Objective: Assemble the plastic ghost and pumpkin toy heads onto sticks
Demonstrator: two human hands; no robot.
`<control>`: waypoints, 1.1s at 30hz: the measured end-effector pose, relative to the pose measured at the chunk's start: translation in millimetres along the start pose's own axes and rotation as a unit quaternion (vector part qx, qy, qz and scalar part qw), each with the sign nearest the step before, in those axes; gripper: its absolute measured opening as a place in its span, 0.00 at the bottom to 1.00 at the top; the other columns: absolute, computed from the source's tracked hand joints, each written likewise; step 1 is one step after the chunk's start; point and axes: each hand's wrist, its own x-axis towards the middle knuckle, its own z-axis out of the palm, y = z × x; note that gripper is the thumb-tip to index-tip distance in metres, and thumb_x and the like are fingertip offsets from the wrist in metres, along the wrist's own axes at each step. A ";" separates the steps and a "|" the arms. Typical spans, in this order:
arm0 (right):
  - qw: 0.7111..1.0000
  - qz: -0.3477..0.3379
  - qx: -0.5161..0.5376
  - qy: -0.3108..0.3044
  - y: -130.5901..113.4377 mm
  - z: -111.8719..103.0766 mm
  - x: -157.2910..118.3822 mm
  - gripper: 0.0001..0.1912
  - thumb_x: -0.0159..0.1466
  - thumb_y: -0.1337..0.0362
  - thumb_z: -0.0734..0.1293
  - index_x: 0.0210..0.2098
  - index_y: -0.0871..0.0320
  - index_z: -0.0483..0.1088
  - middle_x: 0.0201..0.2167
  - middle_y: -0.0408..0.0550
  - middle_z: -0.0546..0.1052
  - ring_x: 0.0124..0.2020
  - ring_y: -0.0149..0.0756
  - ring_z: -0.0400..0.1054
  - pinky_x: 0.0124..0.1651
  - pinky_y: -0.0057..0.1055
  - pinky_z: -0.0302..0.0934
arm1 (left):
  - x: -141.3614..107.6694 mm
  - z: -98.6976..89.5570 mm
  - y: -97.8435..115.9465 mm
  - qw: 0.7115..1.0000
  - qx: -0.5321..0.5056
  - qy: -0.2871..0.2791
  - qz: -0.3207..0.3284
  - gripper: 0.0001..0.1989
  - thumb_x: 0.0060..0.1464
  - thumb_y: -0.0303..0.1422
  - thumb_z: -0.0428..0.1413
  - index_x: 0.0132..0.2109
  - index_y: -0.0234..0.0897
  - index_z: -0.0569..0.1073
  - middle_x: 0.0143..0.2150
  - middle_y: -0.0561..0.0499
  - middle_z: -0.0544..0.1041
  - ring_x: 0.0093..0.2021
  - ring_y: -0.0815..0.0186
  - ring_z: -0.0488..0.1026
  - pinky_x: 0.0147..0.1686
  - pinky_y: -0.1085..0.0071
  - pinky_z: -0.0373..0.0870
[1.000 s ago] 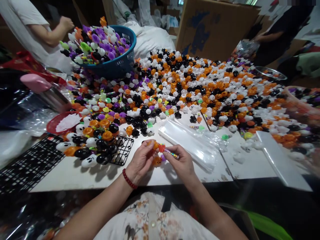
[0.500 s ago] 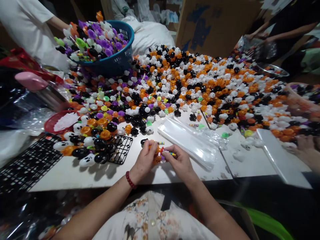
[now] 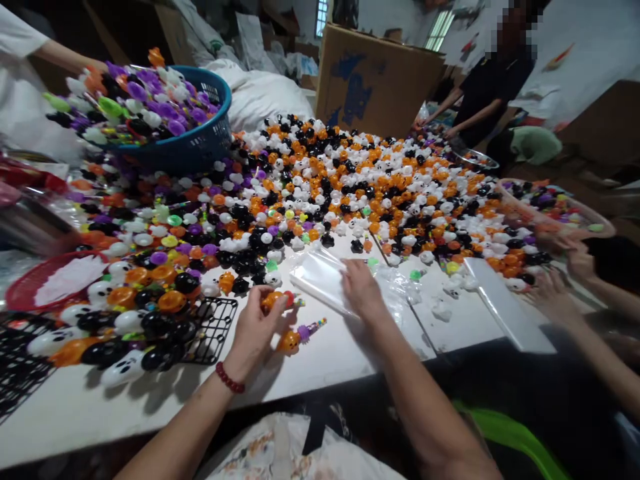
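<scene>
While my left hand [image 3: 253,331] pinches an orange toy [image 3: 274,302] above the table [image 3: 320,367], my right hand [image 3: 361,288], apart from it, reaches onto the clear bags [image 3: 319,275]; too blurred, can't tell if it grips one. I'd keep the toy hold light and part a single bag by its edge. Purple-collared toy [image 3: 291,341] lies just beside the left. Blue basket [image 3: 223,117]: heaped mixed toys [image 3: 150,100]. Red basket [image 3: 21,288]: white slips [image 3: 70,280]. Pink tub [image 3: 523,217]: more toys [image 3: 555,202].
</scene>
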 end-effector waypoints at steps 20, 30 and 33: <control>0.919 0.140 0.367 0.042 -13.7 9.8 -9.2 0.19 0.56 0.47 0.72 0.30 0.56 0.70 0.26 0.41 0.68 0.28 0.32 0.60 0.32 0.30 0.58 | 85.1 -6.7 -5.4 0.800 0.567 -0.038 0.193 0.09 0.58 0.34 0.52 0.41 0.34 0.74 0.42 0.41 0.76 0.46 0.53 0.67 0.46 0.61 0.63; 0.836 0.183 0.516 -0.028 -48.1 15.2 -41.4 0.18 0.52 0.51 0.76 0.34 0.56 0.74 0.27 0.42 0.74 0.31 0.33 0.65 0.38 0.32 0.61 | 78.0 -6.3 4.7 0.990 0.093 -0.031 0.098 0.13 0.54 0.41 0.58 0.42 0.37 0.72 0.38 0.49 0.73 0.38 0.63 0.68 0.41 0.67 0.66; 0.834 0.183 0.520 -0.027 -53.3 2.0 -40.7 0.16 0.53 0.53 0.76 0.34 0.56 0.75 0.29 0.42 0.75 0.31 0.32 0.65 0.40 0.31 0.61 | 54.9 -8.5 9.8 0.975 -0.178 -0.135 -0.004 0.17 0.54 0.47 0.58 0.43 0.38 0.70 0.36 0.53 0.71 0.33 0.70 0.66 0.36 0.73 0.67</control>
